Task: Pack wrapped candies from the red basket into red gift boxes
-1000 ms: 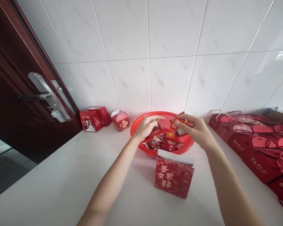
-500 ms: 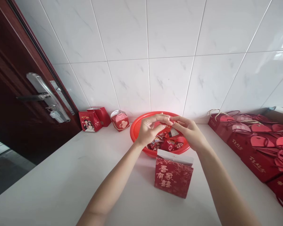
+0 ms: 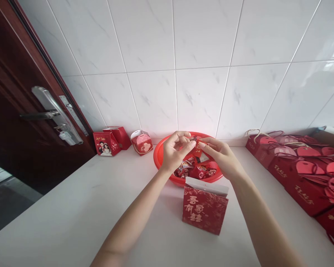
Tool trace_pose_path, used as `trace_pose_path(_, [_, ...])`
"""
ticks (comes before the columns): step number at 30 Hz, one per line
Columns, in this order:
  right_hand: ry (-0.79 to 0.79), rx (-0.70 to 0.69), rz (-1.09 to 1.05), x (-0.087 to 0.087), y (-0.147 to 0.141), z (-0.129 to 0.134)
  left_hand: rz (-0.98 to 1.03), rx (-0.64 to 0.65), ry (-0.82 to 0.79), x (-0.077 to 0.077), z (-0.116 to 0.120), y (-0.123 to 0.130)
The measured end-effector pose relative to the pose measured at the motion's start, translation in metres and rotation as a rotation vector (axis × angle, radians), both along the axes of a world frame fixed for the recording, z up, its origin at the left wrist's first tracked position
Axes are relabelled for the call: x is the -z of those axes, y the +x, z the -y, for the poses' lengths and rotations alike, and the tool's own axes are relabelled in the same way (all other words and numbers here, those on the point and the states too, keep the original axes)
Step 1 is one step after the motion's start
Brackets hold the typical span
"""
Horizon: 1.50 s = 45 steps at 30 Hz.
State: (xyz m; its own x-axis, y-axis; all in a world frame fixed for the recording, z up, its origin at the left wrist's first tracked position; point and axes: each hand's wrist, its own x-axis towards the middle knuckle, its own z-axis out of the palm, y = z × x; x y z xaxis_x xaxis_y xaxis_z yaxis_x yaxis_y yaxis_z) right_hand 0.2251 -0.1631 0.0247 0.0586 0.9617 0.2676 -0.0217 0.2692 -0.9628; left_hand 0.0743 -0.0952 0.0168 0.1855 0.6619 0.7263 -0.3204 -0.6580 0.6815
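Observation:
Over the red plastic basket (image 3: pixel 157 157), my left hand (image 3: pixel 176 150) pinches a small dark red wrapped piece (image 3: pixel 195 138), too small to identify. My right hand (image 3: pixel 219 152) is close beside it, thumb and fingers pinched on something reddish that I cannot make out. Several wrapped candies (image 3: pixel 187 166) and a red packet lie in the basket below. Nearer to me, a red paper box (image 3: pixel 204 211) with pale Chinese characters stands upright on the white table, its white-lined top open, between my forearms.
Small red boxes (image 3: pixel 107 144) and a rounded red box (image 3: pixel 141 142) stand at the back left by the tiled wall. Rows of red gift bags (image 3: pixel 284 168) with cord handles fill the right side. A dark red door (image 3: pixel 22 92) is at the left.
My fingertips have moved slightly apart, uncovering more of the small piece. My left fingers have curled in, and my right hand is slightly lower. The box stands where it was.

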Motion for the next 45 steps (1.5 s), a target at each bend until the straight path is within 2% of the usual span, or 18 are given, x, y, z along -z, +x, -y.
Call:
trace_pose_path(4, [-0.011,-0.007,-0.015,-0.001,0.002,0.001,-0.036,-0.032,0.096,0.005,-0.005,0.0])
trace_pose_path(7, [0.007,0.013,-0.026,-0.002,0.004,0.002,-0.102,-0.112,0.154,0.006,-0.006,0.0])
trace_pose_path(9, [0.033,0.034,-0.028,-0.003,0.005,0.002,-0.159,-0.164,0.083,0.006,-0.007,0.0])
trace_pose_path(11, [0.06,0.066,-0.025,-0.003,0.005,0.002,-0.226,-0.171,-0.069,0.004,-0.006,-0.001])
trace_pose_path(14, [0.095,0.115,0.008,-0.003,0.003,0.001,-0.305,-0.05,-0.247,0.0,-0.003,-0.003])
trace_pose_path(17, [0.119,0.137,0.057,-0.003,0.0,0.001,-0.283,0.058,-0.299,-0.003,-0.002,-0.004])
trace_pose_path(21, [0.128,0.159,0.09,-0.002,-0.001,0.0,-0.262,0.068,-0.281,-0.003,0.0,-0.004])
trace_pose_path(31, [0.116,0.076,0.215,0.0,-0.002,-0.001,-0.261,0.091,-0.235,-0.002,0.002,0.001])
trace_pose_path(38, [0.071,0.133,0.162,-0.003,-0.003,0.004,-0.133,0.162,-0.375,-0.004,-0.002,-0.003])
trace_pose_path(42, [0.105,0.175,0.146,-0.007,0.002,0.007,-0.054,0.196,-0.415,-0.011,0.0,-0.005])
trace_pose_path(45, [0.144,0.184,0.105,-0.014,0.007,0.014,-0.021,0.243,-0.446,-0.023,0.005,-0.012])
